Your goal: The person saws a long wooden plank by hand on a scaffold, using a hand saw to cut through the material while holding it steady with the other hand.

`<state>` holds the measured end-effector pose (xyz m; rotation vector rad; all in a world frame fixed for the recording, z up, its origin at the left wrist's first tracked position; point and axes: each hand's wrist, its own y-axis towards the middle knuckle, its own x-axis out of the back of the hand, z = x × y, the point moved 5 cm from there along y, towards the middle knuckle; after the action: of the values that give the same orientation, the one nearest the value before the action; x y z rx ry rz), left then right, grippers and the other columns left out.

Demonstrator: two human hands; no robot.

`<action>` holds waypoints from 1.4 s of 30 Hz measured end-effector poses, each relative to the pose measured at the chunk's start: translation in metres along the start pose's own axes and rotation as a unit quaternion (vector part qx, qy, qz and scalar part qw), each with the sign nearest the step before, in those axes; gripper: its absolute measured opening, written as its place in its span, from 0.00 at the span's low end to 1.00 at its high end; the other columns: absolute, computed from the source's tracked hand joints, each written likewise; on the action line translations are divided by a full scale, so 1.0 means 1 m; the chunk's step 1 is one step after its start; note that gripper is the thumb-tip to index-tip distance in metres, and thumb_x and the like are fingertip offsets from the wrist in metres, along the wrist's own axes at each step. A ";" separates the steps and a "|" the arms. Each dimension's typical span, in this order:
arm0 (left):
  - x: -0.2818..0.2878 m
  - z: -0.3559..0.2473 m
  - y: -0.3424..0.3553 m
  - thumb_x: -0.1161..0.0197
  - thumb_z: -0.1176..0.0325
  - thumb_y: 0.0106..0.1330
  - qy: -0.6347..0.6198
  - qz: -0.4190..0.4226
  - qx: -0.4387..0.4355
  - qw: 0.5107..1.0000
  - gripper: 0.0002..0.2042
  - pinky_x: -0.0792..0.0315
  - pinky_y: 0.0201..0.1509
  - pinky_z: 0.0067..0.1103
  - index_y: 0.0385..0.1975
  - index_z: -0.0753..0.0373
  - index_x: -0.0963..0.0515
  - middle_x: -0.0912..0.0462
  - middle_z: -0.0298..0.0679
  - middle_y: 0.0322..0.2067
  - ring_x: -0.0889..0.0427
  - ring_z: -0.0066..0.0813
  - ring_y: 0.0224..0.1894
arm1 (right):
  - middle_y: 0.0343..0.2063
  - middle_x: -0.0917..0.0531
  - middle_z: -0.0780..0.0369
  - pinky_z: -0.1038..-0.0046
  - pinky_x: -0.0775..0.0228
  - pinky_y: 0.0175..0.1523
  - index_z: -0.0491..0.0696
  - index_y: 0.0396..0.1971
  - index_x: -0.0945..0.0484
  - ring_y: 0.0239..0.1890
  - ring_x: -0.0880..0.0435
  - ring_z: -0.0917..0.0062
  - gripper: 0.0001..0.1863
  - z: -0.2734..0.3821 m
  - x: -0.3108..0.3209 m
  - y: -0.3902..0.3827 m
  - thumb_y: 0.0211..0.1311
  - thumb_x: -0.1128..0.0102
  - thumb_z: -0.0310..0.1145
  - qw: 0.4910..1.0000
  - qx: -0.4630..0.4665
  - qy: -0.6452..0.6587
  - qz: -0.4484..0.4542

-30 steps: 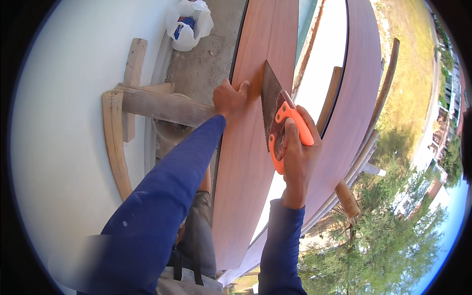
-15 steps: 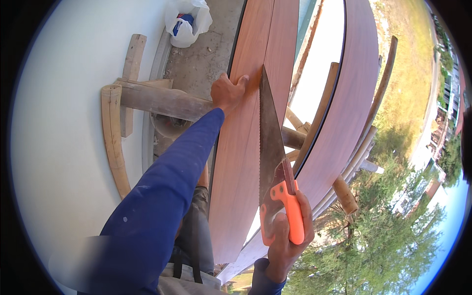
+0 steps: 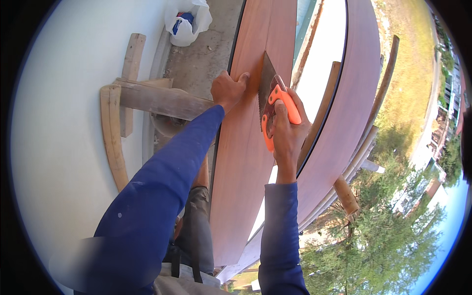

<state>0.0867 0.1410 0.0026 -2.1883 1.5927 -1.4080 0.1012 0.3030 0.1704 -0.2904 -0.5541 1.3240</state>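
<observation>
A long reddish-brown board (image 3: 241,177) runs from the top of the view down to the lower middle. My left hand (image 3: 227,89) presses flat on its upper part, fingers over the left edge. Just to the right, my right hand (image 3: 287,132) is closed around the orange handle of a hand saw (image 3: 269,96). The saw's grey blade stands on the board right next to my left fingers, pushed far forward, with only a short length showing. Both my sleeves are dark blue.
A second reddish-brown panel (image 3: 354,113) curves along the right, with wooden poles (image 3: 344,194) beyond it. Rough timber pieces (image 3: 152,98) lean against the white wall on the left. A white plastic bag (image 3: 186,22) lies on the concrete at the top. Trees and grass are far below on the right.
Half a second ago the saw was drawn back toward me with the long blade showing. Now my right hand has pushed it forward along the board. My left hand has stayed put.
</observation>
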 end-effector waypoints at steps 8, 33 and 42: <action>0.002 -0.015 0.033 0.30 0.42 0.59 0.018 -0.024 -0.010 0.999 0.35 0.21 0.49 0.41 0.40 0.78 0.19 0.14 0.63 0.38 0.13 0.58 0.45 | 0.53 0.16 0.52 0.70 0.22 0.55 0.38 0.63 0.26 0.50 0.15 0.71 0.24 0.047 0.035 -0.113 0.68 0.41 0.26 0.998 0.004 -0.048 -0.029; 0.002 0.003 -0.015 0.28 0.38 0.57 0.014 0.016 0.049 0.999 0.37 0.21 0.52 0.40 0.44 0.76 0.21 0.14 0.61 0.41 0.13 0.57 0.47 | 0.47 0.16 0.60 0.74 0.24 0.52 0.43 0.65 0.26 0.44 0.17 0.79 0.24 -0.006 -0.011 0.026 0.68 0.40 0.25 0.999 0.004 -0.053 -0.012; 0.006 -0.003 -0.011 0.31 0.43 0.62 0.014 0.011 0.018 1.000 0.32 0.21 0.51 0.40 0.42 0.74 0.22 0.14 0.60 0.39 0.13 0.56 0.46 | 0.58 0.19 0.47 0.67 0.23 0.62 0.32 0.66 0.32 0.58 0.17 0.66 0.27 0.068 0.044 -0.174 0.68 0.43 0.26 0.990 0.001 -0.132 -0.054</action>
<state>0.0926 0.1424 0.0136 -2.1335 1.5837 -1.4551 0.2159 0.2971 0.3244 -0.0815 -0.7805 1.2647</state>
